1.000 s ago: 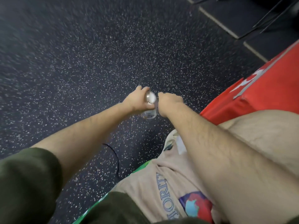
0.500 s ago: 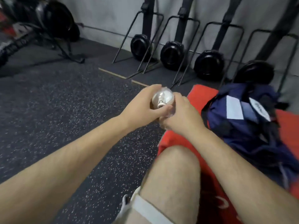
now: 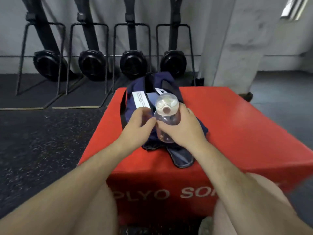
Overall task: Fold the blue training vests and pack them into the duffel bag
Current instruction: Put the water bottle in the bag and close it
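Observation:
A navy duffel bag (image 3: 135, 85) with white labels lies on top of a red foam box (image 3: 237, 124); its dark flap hangs toward the box's near edge. Blue fabric shows inside the bag, but I cannot make out a separate vest. My right hand (image 3: 183, 128) grips a clear plastic water bottle (image 3: 166, 108) from the right, holding it upright just above the bag. My left hand (image 3: 137, 123) is at the bottle's left side, its curled fingertips and thumb pinching the bottle's wall.
The red box carries white lettering on its front face. Several black machines on metal stands (image 3: 91, 65) line the back wall. A concrete pillar (image 3: 237, 48) rises at the right. Speckled dark rubber floor (image 3: 42, 141) lies to the left. My bare knees fill the bottom.
The view swung from the floor up and right to the box. Both hands carried the bottle over the duffel bag, and my left hand moved from the bottle's top to its side.

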`<state>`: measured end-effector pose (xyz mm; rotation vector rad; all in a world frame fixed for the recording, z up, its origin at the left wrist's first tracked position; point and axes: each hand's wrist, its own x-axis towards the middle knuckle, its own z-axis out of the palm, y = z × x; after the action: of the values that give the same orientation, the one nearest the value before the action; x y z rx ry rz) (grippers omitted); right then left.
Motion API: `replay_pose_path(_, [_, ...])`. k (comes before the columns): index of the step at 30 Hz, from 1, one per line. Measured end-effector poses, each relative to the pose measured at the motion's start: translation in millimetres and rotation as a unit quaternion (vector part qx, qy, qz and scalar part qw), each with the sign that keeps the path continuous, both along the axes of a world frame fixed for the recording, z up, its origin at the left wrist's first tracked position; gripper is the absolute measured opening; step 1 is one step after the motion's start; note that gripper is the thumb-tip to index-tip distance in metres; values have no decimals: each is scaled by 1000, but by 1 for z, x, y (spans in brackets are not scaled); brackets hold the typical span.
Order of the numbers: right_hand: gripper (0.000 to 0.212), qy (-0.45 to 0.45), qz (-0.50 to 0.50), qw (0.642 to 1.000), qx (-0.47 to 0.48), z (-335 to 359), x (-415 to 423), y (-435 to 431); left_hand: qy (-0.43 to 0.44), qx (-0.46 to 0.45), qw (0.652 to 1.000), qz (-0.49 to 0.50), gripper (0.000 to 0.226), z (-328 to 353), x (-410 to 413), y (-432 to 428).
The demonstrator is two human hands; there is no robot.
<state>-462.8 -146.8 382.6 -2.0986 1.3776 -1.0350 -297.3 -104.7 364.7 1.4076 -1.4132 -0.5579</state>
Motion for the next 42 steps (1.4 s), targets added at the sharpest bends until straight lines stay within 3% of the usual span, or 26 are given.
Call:
replay_pose_path(3, [78, -32, 1, 999, -9, -3, -16, -6, -33, 30, 999, 8, 21, -18, -12, -17])
replay_pose_path(5, [73, -52, -6, 998, -17, -3, -26, -10, -168, 42, 985, 5, 27, -29, -17, -24])
replay_pose_path(8, [73, -71, -23, 997, -7, -7, -36, -14, -448, 10, 893, 41, 51, -48, -17, -35])
replay_pose_path(10, [75, -71, -35, 997, 1, -10, -39, -15, -506, 5, 861, 51, 53, -52, -19, -44])
replay_pose_path(12, [76, -72, -44, 996, 4, -10, -41, -13, -524, -14, 850, 52, 38, -50, -22, -54])
replay_pose_path(16, [73, -76, -59, 995, 8, -4, -49, -10, -488, -32, 872, 25, 17, -37, -19, -65])
replay_pose_path(21, [73, -114, -44, 992, 22, 1, -49, -1, -288, -2, 956, 61, 17, 3, -17, -71])
replay_pose_path(28, [84, -51, 10, 998, 38, -22, -9, 5, -172, 8, 980, 98, 17, 47, -6, -79])
replay_pose_path(33, [87, 20, -46, 995, 83, -45, 1, -16, -161, -7, 981, 112, 25, 46, -2, -75])
replay_pose_path(38, [94, 28, -70, 993, 89, -53, 10, -27, -129, -58, 983, 114, 18, 39, -9, -70])
replay_pose_path(42, [95, 62, -89, 990, 87, -55, 16, -28, -236, -157, 953, 109, 13, 22, -19, -58])
